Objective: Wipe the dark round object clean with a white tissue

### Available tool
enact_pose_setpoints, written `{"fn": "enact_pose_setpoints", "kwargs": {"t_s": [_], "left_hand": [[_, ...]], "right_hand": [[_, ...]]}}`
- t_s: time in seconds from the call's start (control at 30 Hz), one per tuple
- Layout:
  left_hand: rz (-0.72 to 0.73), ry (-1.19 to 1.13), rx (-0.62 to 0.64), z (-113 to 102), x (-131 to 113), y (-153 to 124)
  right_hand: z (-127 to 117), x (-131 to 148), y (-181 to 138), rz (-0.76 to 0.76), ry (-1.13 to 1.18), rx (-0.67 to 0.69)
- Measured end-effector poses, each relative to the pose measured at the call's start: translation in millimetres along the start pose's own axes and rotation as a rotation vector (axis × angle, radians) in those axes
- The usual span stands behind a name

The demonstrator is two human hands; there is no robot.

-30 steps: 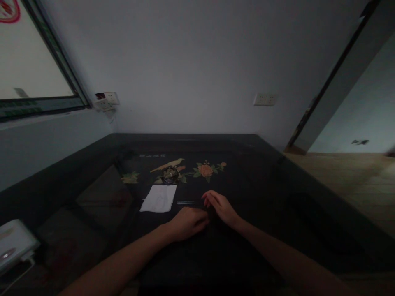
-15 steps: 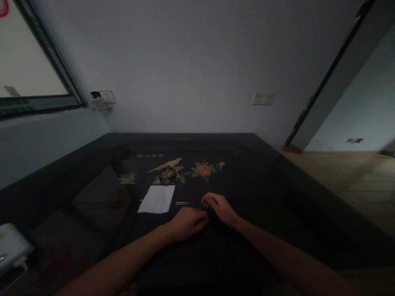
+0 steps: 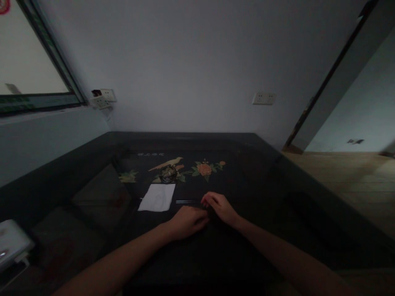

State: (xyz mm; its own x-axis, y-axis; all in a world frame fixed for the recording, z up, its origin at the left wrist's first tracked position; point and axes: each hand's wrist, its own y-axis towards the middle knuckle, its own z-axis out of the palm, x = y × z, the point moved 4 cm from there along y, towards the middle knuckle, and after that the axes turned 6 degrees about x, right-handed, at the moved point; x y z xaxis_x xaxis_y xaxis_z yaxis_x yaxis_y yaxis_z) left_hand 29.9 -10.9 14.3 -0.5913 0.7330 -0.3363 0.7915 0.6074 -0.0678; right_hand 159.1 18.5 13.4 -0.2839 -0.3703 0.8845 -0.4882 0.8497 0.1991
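Observation:
My left hand (image 3: 189, 222) rests on the dark, glossy tabletop (image 3: 247, 255) with its fingers loosely curled in. Close beside it, my right hand (image 3: 220, 209) lies with its fingers bent and pressed together, pointing left. I see nothing held in either one. Just beyond my left hand lies a flat white sheet, like a paper or tissue (image 3: 158, 197), with a faint crease or mark on it. Touching or nearly touching its far edge is a small, shiny, dark see-through thing (image 3: 168, 174), roundish; its kind is hard to tell in the dim light.
The tabletop bears a printed bird and flowers (image 3: 203, 169). A white device (image 3: 14, 242) with a metal bracket stands at the left edge. Wall sockets (image 3: 263, 98) and a plugged-in adapter (image 3: 101, 102) are on the wall behind. A window (image 3: 33, 53) is at left, wooden floor (image 3: 354, 172) at right.
The view has shifted very slightly. Both hands and the things on the table keep their places.

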Motion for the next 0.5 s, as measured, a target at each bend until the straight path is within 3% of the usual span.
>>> {"fn": "enact_pose_setpoints", "kwargs": {"t_s": [0.5], "left_hand": [[0.015, -0.022, -0.016, 2.1, 3.5, 0.1]], "right_hand": [[2.0, -0.9, 0.4, -0.001, -0.118, 0.018]]}}
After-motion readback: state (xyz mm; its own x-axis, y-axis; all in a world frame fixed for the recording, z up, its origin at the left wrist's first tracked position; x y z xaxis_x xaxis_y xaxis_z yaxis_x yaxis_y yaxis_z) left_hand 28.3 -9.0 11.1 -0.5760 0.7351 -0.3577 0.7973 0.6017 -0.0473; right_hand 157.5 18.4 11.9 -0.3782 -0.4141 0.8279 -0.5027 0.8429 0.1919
